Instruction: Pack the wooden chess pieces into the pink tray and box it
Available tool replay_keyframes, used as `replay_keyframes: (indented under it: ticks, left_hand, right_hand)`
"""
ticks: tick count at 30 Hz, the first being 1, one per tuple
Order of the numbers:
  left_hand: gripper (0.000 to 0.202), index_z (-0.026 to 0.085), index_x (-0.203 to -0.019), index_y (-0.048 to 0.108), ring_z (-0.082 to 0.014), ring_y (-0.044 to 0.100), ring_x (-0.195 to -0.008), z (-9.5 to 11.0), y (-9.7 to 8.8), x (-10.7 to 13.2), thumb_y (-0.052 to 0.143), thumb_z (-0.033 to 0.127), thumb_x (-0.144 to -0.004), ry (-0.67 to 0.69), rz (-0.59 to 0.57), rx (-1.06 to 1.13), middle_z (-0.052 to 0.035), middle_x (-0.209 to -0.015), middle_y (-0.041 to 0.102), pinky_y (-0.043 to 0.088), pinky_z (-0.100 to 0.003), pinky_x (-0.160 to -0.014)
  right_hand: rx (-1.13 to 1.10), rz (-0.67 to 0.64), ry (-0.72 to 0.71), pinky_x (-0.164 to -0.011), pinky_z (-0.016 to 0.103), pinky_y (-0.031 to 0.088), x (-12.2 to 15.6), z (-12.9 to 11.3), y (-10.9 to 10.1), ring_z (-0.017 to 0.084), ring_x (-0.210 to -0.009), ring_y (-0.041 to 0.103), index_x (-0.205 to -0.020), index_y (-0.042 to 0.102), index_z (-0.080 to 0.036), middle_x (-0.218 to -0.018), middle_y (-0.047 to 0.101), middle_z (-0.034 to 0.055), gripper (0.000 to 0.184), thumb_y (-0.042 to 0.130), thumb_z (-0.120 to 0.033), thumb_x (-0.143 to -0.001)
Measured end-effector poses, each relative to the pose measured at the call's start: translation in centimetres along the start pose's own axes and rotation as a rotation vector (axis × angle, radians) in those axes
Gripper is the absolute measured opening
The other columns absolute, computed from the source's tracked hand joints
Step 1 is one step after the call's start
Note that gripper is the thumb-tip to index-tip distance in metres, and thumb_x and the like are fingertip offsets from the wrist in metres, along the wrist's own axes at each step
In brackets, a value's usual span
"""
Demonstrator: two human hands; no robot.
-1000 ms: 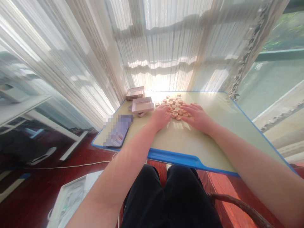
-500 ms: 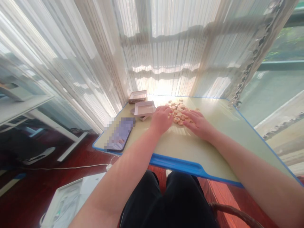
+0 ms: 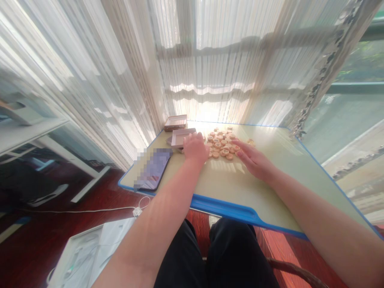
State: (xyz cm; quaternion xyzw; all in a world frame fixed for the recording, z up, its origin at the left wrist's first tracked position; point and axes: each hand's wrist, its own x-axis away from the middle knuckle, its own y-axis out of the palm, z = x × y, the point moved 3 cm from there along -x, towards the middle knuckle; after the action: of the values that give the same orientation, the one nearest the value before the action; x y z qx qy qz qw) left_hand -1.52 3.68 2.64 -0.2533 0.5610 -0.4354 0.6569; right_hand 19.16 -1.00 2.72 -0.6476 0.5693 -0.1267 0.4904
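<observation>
A loose heap of round wooden Chinese chess pieces [image 3: 224,152], some with characters on top, lies on the yellow tabletop [image 3: 222,184]. My left hand [image 3: 196,149] is at the left edge of the heap, palm down with its fingers apart, partly covering the right side of a shallow open box [image 3: 178,141]. Whether its fingertips touch the box I cannot tell. Along the heap's right side, my right hand [image 3: 253,159] is open with straight fingers, the tips near or against the outer pieces. Neither hand visibly holds a piece.
Shallow stacked boxes [image 3: 175,122] stand at the back left corner. A phone [image 3: 154,172] lies at the table's left edge. The table has a blue front ledge [image 3: 225,208]. Behind hangs a sheer curtain [image 3: 222,68]. An open white box [image 3: 87,252] with cables sits lower left.
My left hand has moved left, off the heap and over the edge of the shallow box. My right hand has drawn slightly right, uncovering more pieces.
</observation>
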Motion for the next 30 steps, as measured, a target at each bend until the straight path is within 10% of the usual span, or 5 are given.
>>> replay_keyframes:
  ticks: [14,19,25,30]
  left_hand:
    - [0.043,0.008,-0.125,0.050,-0.0274,0.064,-0.083,-0.6,-0.5,-0.2,0.043,0.012,-0.082,-0.111,-0.063,-0.217,-0.0168,-0.083,0.068,0.042,-0.042,-0.082]
    - [0.044,0.017,-0.131,0.044,-0.0222,0.062,-0.096,0.5,-1.3,0.2,0.042,0.019,-0.086,0.117,0.096,0.064,-0.0093,-0.095,0.069,0.037,-0.038,-0.096]
    - [0.050,0.016,-0.128,0.042,-0.0202,0.058,-0.101,2.2,-1.2,1.4,0.050,0.014,-0.079,0.427,0.284,0.394,-0.0047,-0.091,0.069,0.038,-0.038,-0.100]
    - [0.041,0.018,-0.120,0.045,-0.0187,0.060,-0.099,3.0,-1.7,2.1,0.050,0.015,-0.079,0.504,0.315,0.542,-0.0091,-0.110,0.064,0.047,-0.036,-0.091]
  right_hand:
    - [0.064,0.011,-0.041,-0.106,0.046,0.034,-0.3,0.0,0.2,0.026,-0.127,0.044,-0.128,0.052,-0.023,-0.133,0.054,0.0086,0.050,0.034,-0.051,-0.090]
    - [0.072,0.079,-0.040,-0.104,0.044,0.037,-0.3,-0.2,0.0,0.026,-0.122,0.048,-0.128,0.051,-0.022,-0.130,0.056,0.0097,0.049,0.039,-0.050,-0.089]
    - [-0.131,0.537,0.228,-0.095,0.047,0.042,-0.6,1.9,-2.8,0.027,-0.109,0.056,-0.114,0.059,-0.018,-0.116,0.063,0.0120,0.047,0.039,-0.051,-0.088]
    - [-0.553,0.328,0.372,-0.096,0.043,0.043,-0.9,2.8,-1.6,0.024,-0.109,0.057,-0.116,0.058,-0.021,-0.121,0.061,0.0088,0.051,0.057,-0.053,-0.077]
